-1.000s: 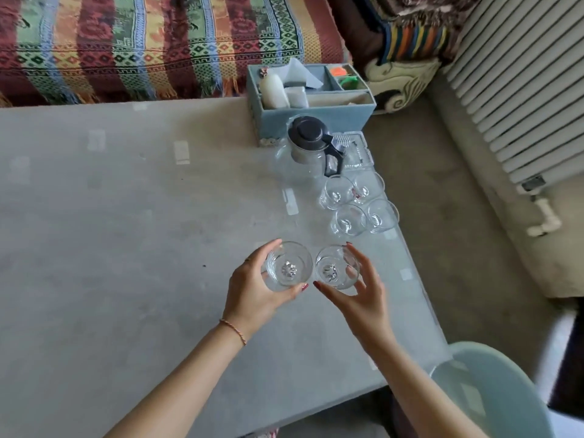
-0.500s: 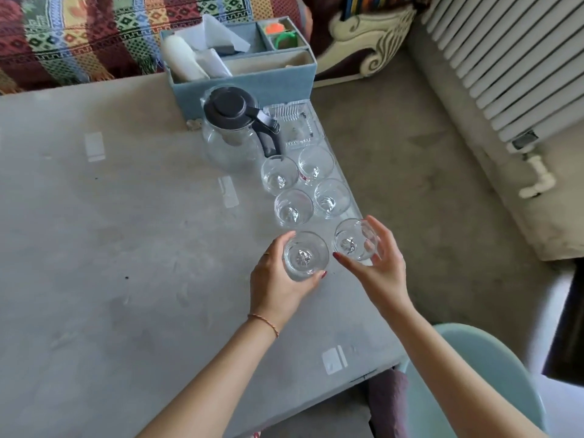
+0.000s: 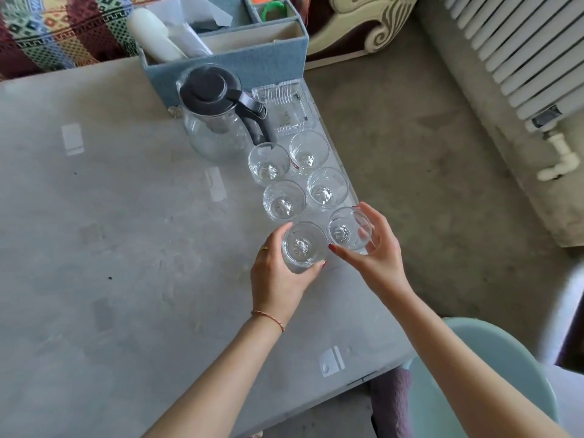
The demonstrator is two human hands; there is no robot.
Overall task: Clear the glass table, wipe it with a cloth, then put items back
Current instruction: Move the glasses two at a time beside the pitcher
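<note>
On the glass table (image 3: pixel 126 248), near its right edge, several clear drinking glasses stand in two rows. My left hand (image 3: pixel 278 276) is wrapped around the nearest left glass (image 3: pixel 303 246). My right hand (image 3: pixel 376 248) grips the nearest right glass (image 3: pixel 346 230). Just beyond them stand another pair of glasses (image 3: pixel 284 202) (image 3: pixel 327 189), then a further pair (image 3: pixel 268 162) (image 3: pixel 309 150). A glass kettle (image 3: pixel 218 115) with a dark lid and handle stands behind the rows. A clear ribbed glass tray (image 3: pixel 284 105) lies to its right.
A blue organiser box (image 3: pixel 268 58) with a white bottle and papers sits at the table's far edge. A patterned sofa throw lies behind it, a radiator (image 3: pixel 521 42) at the right, and a pale green chair (image 3: pixel 474 374) at the near right corner.
Both hands carried their glasses away from me and to the right, up against the rows of other glasses. The view has dipped closer to the table.
</note>
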